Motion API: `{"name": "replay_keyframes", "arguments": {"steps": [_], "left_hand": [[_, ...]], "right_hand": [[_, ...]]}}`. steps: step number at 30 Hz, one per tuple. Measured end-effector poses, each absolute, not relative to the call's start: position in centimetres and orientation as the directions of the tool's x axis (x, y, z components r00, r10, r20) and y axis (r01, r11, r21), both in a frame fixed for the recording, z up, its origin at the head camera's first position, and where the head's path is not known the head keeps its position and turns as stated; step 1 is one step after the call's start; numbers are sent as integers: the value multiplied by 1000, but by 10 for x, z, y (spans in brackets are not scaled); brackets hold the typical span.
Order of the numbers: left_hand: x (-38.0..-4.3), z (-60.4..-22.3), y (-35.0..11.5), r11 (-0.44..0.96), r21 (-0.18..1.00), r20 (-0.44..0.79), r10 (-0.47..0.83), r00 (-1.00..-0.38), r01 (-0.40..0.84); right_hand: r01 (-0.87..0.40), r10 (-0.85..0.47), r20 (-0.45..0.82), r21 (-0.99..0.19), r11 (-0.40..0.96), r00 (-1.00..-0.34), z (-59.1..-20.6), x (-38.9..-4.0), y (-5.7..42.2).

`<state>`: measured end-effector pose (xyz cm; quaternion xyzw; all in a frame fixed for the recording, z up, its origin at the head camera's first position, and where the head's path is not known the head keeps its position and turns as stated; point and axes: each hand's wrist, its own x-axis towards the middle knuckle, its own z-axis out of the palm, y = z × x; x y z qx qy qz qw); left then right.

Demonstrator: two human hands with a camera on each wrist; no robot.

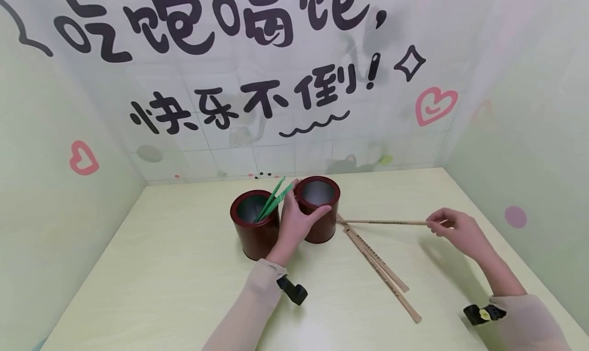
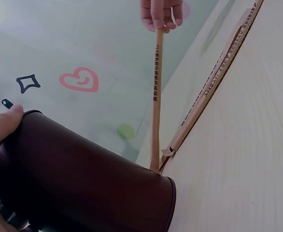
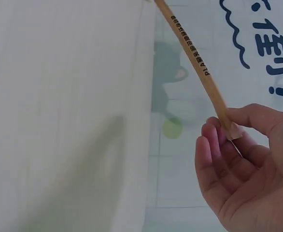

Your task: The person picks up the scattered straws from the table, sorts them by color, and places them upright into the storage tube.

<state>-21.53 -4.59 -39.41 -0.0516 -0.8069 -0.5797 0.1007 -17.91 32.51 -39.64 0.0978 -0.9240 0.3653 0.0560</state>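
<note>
My left hand point(image 1: 296, 223) grips a dark red round canister point(image 1: 322, 225) by its upper part, thumb near the rim. The canister's mouth faces up and shows a grey inside. Out to the right, my right hand point(image 1: 455, 231) pinches one end of a slim brown paper-wrapped straw point(image 1: 391, 222) printed with dark lettering. In the right wrist view, thumb and fingers close on the straw's end point(image 3: 223, 116). The straw's far end reaches the foot of the held canister, in the left wrist view too. More wrapped straws point(image 1: 379, 271) lie fanned on the table to the canister's right.
A second dark red canister point(image 1: 257, 238) stands just left of my left hand, with green slim sticks point(image 1: 271, 202) leaning out of it. The pale wooden table point(image 1: 161, 269) ends at a white back wall point(image 1: 230, 161) with black lettering; side panels rise left and right.
</note>
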Motion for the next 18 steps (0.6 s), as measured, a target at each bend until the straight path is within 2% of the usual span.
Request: {"name": "replay_keyframes", "arguments": {"steps": [4,8,10,12,18], "left_hand": [[-214,-394,-47,346,917,224,-30,-974,200],[-212,-394,-49,367,908,228,-23,-973,204],[-212,-394,-49,377,904,227,-18,-974,204],[-211,-394,-50,387,900,222,-13,-975,200],[-210,-395,-52,412,888,215,23,-976,205]], "right_hand": [[-271,-66,279,-810,521,-958,-385,-180,323],[-341,-26,341,-929,147,-940,-373,-182,320],[-377,-5,378,-926,-32,-926,-367,-183,316],[-413,32,413,-900,-141,-910,-360,-182,312],[-495,130,478,-826,-268,-869,-339,-176,298]]}}
